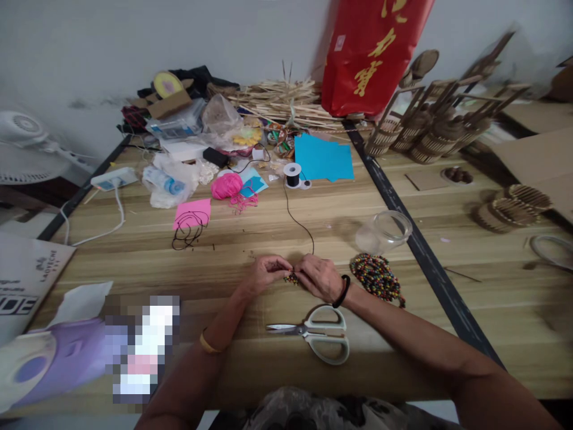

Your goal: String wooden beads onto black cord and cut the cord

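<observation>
My left hand point(267, 272) and my right hand point(319, 276) meet over the wooden table, fingertips pinched close together. Between them hangs a small bunch of multicoloured beads point(292, 279), partly hidden by the fingers. A black cord point(301, 224) runs from a white spool point(292, 177) down to my right fingers. Just right of my right wrist lies a coiled pile of bead strands point(376, 276). White-handled scissors point(308, 329) rest below the hands, blades pointing left.
A clear jar point(385, 232) lies right of the hands. Pink yarn point(227, 186), a pink paper point(192, 214) with loose black cord, and blue sheets point(323, 157) are farther back. Woven baskets point(514, 208) stand at right. A power strip point(114, 178) and a pixelated object point(147, 349) are at left.
</observation>
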